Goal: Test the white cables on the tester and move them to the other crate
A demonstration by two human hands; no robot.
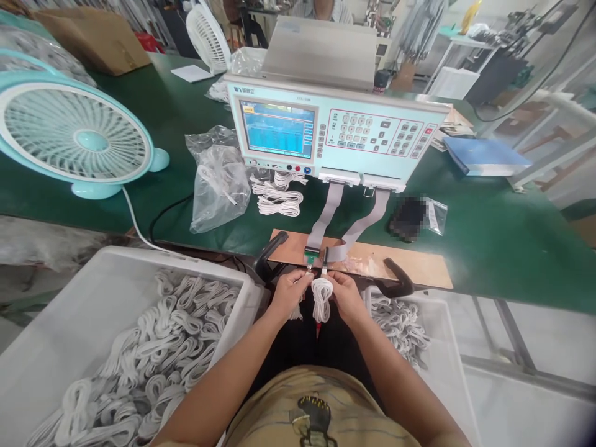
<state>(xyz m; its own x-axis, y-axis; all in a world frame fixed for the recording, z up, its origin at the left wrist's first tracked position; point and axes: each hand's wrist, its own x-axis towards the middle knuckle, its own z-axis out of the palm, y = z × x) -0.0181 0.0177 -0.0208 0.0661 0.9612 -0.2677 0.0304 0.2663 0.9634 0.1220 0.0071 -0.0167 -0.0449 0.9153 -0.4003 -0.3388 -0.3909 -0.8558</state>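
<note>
"Report on the hands."

"My left hand (294, 289) is pinched narrow at the small green board (311, 256); my fingertips cover most of what they grip, though it looks like a cable plug. My right hand (345, 296) pinches a white plug (325, 271) just beside it, thumb and fingers drawn together."

"And the cable?"

"One coiled white cable (321, 299) hangs between my two hands, in front of the near edge of the surface (493, 248)."

"Fixture?"

"A wooden board (372, 257) lies along that edge, a black clamp (264, 257) towards its left end and another towards its right. Two grey ribbons (325, 214) run down to it from the machine (367, 152), whose screen (278, 129) is lit."

"Surroundings?"

"A large white bin (69, 323) of coiled cables stands to my left, a second bin (444, 379) with more coils to my right. On the surface, further coils (279, 203) lie below the screen, beside a clear plastic bag (218, 195). A pale blue fan (90, 139) stands farther left."
</note>
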